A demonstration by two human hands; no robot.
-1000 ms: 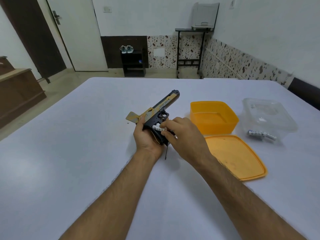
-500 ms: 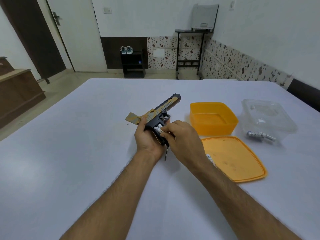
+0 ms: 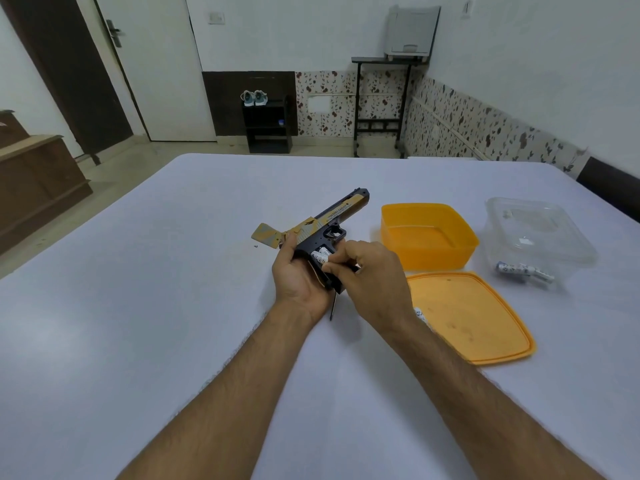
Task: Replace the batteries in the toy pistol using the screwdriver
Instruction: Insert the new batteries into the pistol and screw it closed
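Right hand (image 3: 372,278) has slid a bit lower on the grip, fingertips pressing a battery (image 3: 320,257) into the open compartment. Left hand (image 3: 300,276) wraps the toy pistol (image 3: 332,220) grip, held above the table (image 3: 138,306). Screwdriver (image 3: 333,306) tip pokes out below both hands.

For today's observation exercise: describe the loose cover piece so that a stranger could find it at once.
Start at the white table, then find the toy pistol that the left hand holds near its middle. Just left of the pistol's rear end lies a small flat panel, mottled tan and grey, unlike the plain orange lid on the right.
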